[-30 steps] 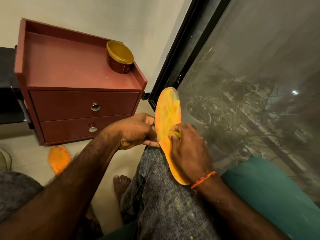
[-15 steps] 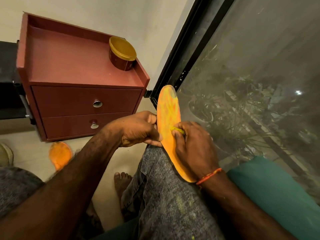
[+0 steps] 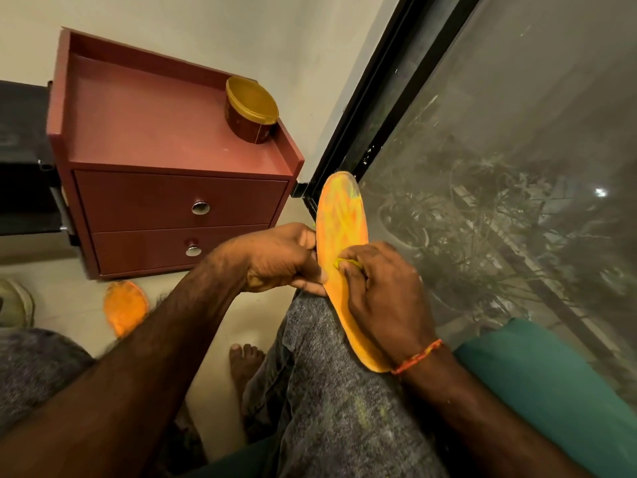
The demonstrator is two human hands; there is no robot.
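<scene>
An orange shoe insole [image 3: 341, 219] streaked with yellow lies along my right knee, its toe end pointing up toward the window frame. My left hand [image 3: 282, 260] grips the insole's left edge, thumb on top near the middle. My right hand [image 3: 382, 291] lies over the insole's lower half and pinches a small yellow-green piece [image 3: 348, 262] against its surface. The heel end shows below my right wrist.
A red two-drawer cabinet [image 3: 179, 201] stands against the wall, with a gold-lidded tub [image 3: 251, 113] on its top right corner. A second orange insole [image 3: 125, 307] lies on the floor beside my bare foot [image 3: 246, 363]. A glass window [image 3: 499, 167] fills the right, above a green cushion [image 3: 551, 381].
Both hands keep the same hold on the insole. My right hand with the yellow-green piece has shifted only slightly on the surface, and the head camera has drifted a little.
</scene>
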